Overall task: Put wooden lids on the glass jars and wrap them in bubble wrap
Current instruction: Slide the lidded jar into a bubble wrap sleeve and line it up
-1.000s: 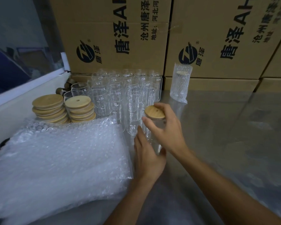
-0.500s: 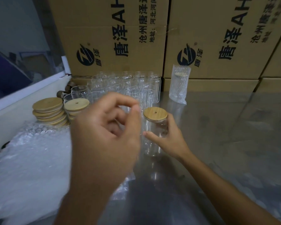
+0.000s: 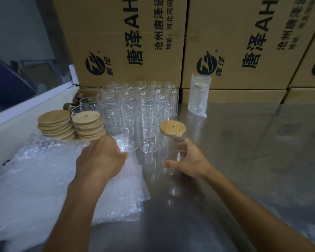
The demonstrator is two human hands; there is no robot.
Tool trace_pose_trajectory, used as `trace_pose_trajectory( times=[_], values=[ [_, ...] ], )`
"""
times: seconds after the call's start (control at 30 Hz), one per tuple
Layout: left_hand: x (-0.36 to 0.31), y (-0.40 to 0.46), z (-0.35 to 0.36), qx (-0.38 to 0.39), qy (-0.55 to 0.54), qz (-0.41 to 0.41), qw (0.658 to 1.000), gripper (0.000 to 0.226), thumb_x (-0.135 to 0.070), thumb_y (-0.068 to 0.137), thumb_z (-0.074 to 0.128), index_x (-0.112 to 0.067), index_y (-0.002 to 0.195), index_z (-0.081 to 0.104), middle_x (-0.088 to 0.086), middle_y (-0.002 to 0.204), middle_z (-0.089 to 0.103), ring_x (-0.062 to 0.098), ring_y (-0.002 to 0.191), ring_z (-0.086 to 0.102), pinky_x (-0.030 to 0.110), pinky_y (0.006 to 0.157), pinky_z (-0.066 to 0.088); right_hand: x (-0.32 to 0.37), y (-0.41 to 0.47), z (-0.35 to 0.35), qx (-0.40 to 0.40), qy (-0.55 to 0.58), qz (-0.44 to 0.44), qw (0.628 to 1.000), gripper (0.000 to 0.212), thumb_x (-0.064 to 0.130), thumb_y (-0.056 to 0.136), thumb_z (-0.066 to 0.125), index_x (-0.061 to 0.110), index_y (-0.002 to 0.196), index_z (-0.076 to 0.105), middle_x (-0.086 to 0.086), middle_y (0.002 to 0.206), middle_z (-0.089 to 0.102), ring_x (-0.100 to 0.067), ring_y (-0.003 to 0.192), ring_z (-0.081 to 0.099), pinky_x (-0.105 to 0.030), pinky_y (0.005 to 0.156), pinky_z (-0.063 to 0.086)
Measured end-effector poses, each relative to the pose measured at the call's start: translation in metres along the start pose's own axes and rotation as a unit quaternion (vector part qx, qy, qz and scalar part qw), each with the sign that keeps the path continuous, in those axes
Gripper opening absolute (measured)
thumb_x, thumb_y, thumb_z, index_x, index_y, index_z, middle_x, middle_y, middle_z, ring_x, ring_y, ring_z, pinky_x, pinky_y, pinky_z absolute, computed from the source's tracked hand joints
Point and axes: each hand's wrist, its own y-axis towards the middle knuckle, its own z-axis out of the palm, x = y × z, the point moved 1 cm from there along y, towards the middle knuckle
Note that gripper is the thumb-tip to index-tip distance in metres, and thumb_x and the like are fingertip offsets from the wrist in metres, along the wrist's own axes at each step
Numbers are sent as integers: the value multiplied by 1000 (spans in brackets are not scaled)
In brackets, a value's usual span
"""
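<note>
The light is dim and soft, with no hard shadows. The steel table [image 3: 244, 160] in front of me throws back dull, smeared reflections of the cartons [image 3: 244, 42]. My left hand [image 3: 100, 159] and the bubble wrap [image 3: 35, 188] blur slightly. The wide lens bends the carton edges outward, and the lower corners go soft.

Hidden, cropped and blurred parts

The left hand [image 3: 100, 159] covers its own fingertips, so its grip on the bubble wrap stack [image 3: 44, 180] cannot be judged; the stack blurs and runs off the left edge. The right hand [image 3: 191, 163] shows only through the lidded glass jar [image 3: 173, 151]. Rear glass jars [image 3: 140, 99] overlap indistinctly. Cardboard boxes [image 3: 127, 40] are cropped at the top.
</note>
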Motion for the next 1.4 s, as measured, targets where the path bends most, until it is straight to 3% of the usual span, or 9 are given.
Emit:
trace_pose_trajectory(
  times=[0.17, 0.3, 0.47, 0.6, 0.73, 0.9, 1.03, 1.2, 1.4],
  values=[
    [-1, 1, -3, -6, 9, 5, 1000, 20, -37, 92, 63, -19, 84, 65, 6, 100, 66, 34, 97, 60, 38, 84, 50, -6, -3, -2, 11, 5, 16, 1000, 106, 59, 48, 92, 26, 140, 49, 23, 113, 59, 2, 106, 57, -12, 88, 43],
    [-12, -5, -9, -107, -39, 35, 993, 9, -24, 95, 55, -19, 91, 62, 12, 100, 67, 40, 98, 59, 37, 75, 43, -7, -10, -6, -37, 22, 6, 999, 75, 46, 53, 97, 30, 115, 59, 21, 102, 63, 5, 93, 61, -6, 75, 46],
    [-48, -25, -10, -231, -177, 126, 948, 13, -11, 87, 63, -24, 85, 61, -7, 78, 64, 20, 75, 58, 31, 71, 38, 1, -21, -14, -49, 280, 51, 957, 74, 37, 53, 91, 11, 116, 63, 0, 97, 73, -11, 86, 69, -23, 67, 53],
    [-77, -29, 12, -201, -277, 159, 926, 19, -11, 80, 68, -28, 81, 62, -18, 71, 61, -4, 66, 53, 24, 67, 36, 9, -21, -29, -25, 407, 104, 907, 59, 47, 64, 79, 13, 110, 63, -6, 102, 72, -20, 86, 68, -27, 67, 48],
    [-94, -16, 55, -139, -333, 152, 920, 22, -12, 81, 69, -29, 72, 58, -15, 69, 62, -1, 66, 57, 21, 63, 42, 2, -21, -41, -12, 479, 170, 861, 61, 65, 65, 69, 14, 97, 61, -7, 94, 76, -19, 77, 74, -30, 70, 49],
    [-102, -1, 110, -43, -427, 84, 899, 25, -10, 82, 73, -26, 67, 61, -11, 64, 62, 8, 62, 62, 28, 69, 54, -13, -28, -45, 5, 596, 216, 773, 84, 75, 64, 66, 12, 118, 55, -13, 112, 74, -25, 98, 74, -37, 80, 55],
    [-100, 4, 135, 13, -480, 47, 876, 24, -5, 81, 74, -24, 68, 68, -6, 64, 66, 20, 66, 69, 47, 71, 62, -15, -32, -42, 75, 607, 193, 767, 82, 79, 65, 69, 16, 117, 53, -18, 128, 67, -33, 112, 68, -54, 97, 50],
    [-99, 7, 145, 24, -459, 50, 887, 29, -7, 79, 77, -26, 61, 67, -15, 58, 66, 4, 58, 64, 35, 68, 60, -6, -34, -41, 137, 573, 147, 795, 76, 77, 51, 84, 18, 97, 74, -21, 107, 68, -32, 89, 67, -46, 81, 51],
    [-97, 12, 141, 35, -472, 51, 879, 31, -5, 78, 82, -28, 61, 71, -10, 57, 67, 6, 54, 64, 29, 60, 57, 2, -33, -39, 127, 559, 138, 808, 75, 69, 52, 89, 15, 100, 70, -24, 118, 64, -33, 92, 64, -47, 88, 49]
  ],
)
